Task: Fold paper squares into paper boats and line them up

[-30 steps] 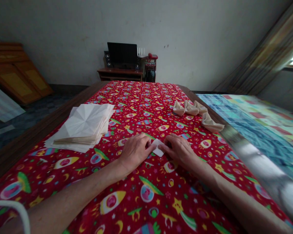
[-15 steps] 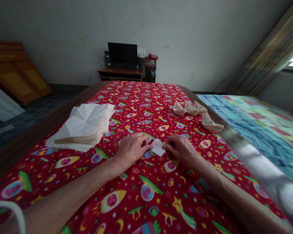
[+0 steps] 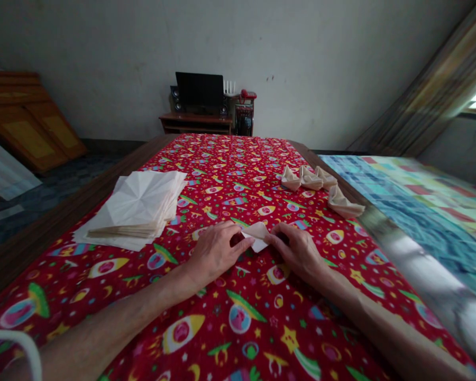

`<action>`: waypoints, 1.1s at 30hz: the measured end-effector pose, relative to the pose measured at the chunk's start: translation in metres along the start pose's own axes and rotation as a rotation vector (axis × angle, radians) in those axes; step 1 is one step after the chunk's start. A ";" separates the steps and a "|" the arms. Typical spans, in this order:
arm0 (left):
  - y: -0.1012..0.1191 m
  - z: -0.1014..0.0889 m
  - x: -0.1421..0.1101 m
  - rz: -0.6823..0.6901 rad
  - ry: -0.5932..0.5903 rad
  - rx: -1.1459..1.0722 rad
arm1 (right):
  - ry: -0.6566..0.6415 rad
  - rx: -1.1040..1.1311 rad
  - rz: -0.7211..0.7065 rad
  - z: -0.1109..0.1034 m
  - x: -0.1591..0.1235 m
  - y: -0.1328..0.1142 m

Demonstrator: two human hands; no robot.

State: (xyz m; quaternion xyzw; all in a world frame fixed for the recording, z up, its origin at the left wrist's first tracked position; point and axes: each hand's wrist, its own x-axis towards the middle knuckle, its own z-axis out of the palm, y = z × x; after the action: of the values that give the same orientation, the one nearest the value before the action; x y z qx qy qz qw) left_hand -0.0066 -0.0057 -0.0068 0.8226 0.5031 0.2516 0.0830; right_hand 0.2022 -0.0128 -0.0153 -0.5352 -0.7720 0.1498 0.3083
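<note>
A small folded piece of white paper (image 3: 259, 243) lies between my two hands near the middle of the table. My left hand (image 3: 220, 244) pinches its left corner between thumb and fingers. On the opposite corner, my right hand (image 3: 294, 244) grips with thumb and forefinger. The paper's upper layer is lifted a little, so a gap shows between its folds. To the left rests a stack of creased white paper sheets (image 3: 137, 198). Several folded paper boats (image 3: 311, 178) stand at the right, one of them (image 3: 343, 202) nearer to me.
A red patterned tablecloth (image 3: 222, 312) covers the table, whose dark wooden edge (image 3: 103, 196) shows on the left. A pale curved cable or tube (image 3: 27, 344) crosses the lower left corner. Beyond stand a monitor (image 3: 200, 89) and a wooden cabinet (image 3: 43, 121). A bed (image 3: 420, 201) is at the right.
The paper was lying flat as a diamond; now its upper layer is raised and partly opened. My left thumb has moved slightly right over it. The stack and boats stay put.
</note>
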 end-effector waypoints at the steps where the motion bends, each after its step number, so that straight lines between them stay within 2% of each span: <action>1: 0.001 0.000 0.001 -0.003 0.010 -0.028 | 0.004 0.009 0.002 0.001 -0.001 -0.002; 8: 0.011 0.002 0.001 0.051 0.173 -0.332 | -0.062 0.076 -0.018 0.006 -0.003 -0.010; 12: 0.013 0.001 0.002 0.108 0.197 -0.307 | -0.103 0.152 -0.019 0.004 -0.002 -0.013; 16: 0.005 -0.006 0.009 0.166 0.254 -0.161 | -0.147 0.217 -0.004 -0.001 -0.003 -0.017; 18: 0.002 -0.012 0.013 0.206 0.231 -0.088 | -0.098 0.225 0.012 -0.003 -0.003 -0.019; 24: 0.000 -0.024 0.022 0.251 -0.004 0.004 | 0.120 0.156 -0.023 -0.005 0.000 -0.019; 27: 0.002 -0.025 0.025 0.265 -0.037 0.030 | 0.148 0.171 -0.056 -0.005 0.000 -0.018; 30: 0.005 -0.025 0.024 0.296 -0.038 0.062 | 0.164 0.131 -0.148 -0.005 0.000 -0.019; 33: 0.009 -0.023 0.021 0.342 -0.049 0.099 | 0.122 0.053 -0.242 -0.005 -0.001 -0.018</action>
State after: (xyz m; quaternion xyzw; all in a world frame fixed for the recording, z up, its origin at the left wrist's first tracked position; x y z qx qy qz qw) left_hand -0.0034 0.0050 0.0236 0.9052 0.3653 0.2171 0.0107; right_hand 0.1927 -0.0217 -0.0014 -0.4382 -0.8065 0.0992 0.3844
